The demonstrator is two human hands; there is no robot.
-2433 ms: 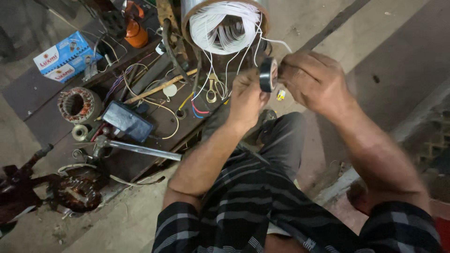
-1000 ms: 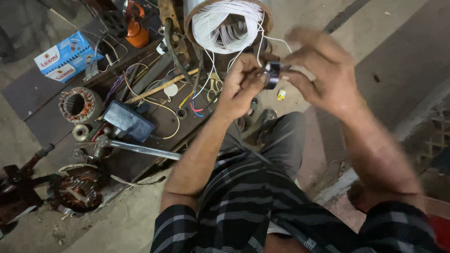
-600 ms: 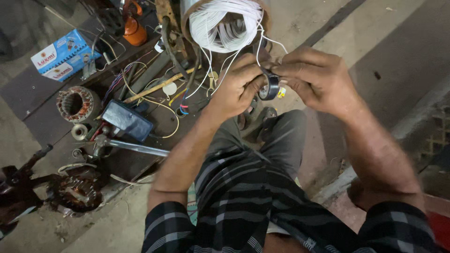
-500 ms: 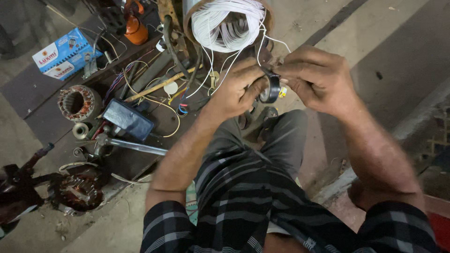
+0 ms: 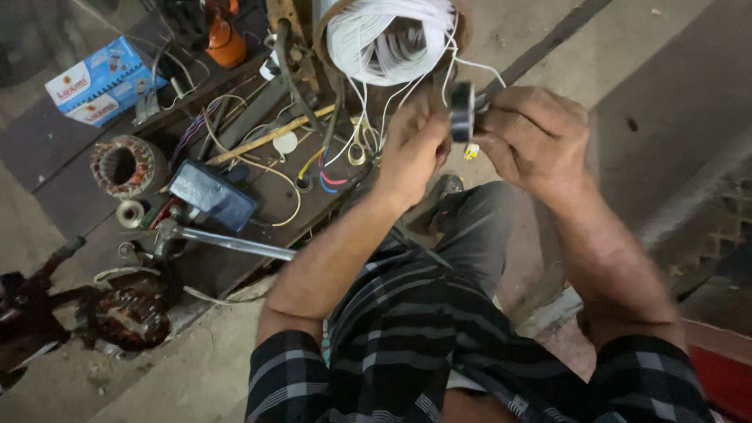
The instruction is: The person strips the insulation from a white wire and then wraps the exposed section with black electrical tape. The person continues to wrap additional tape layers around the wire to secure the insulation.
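The right hand (image 5: 540, 141) has lifted the small black roll of tape (image 5: 462, 112) up and away a bit since a moment ago, pinching it tight. The left hand (image 5: 415, 149) is closed on the thin white wires (image 5: 439, 74) by it. At twelve o'clock, the round brown motor shell (image 5: 462, 23) holds white wire coils (image 5: 384, 39).

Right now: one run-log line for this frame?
left hand: on white leads | right hand: holds black tape roll | wound stator: ahead of hands | meter, wrench: on board
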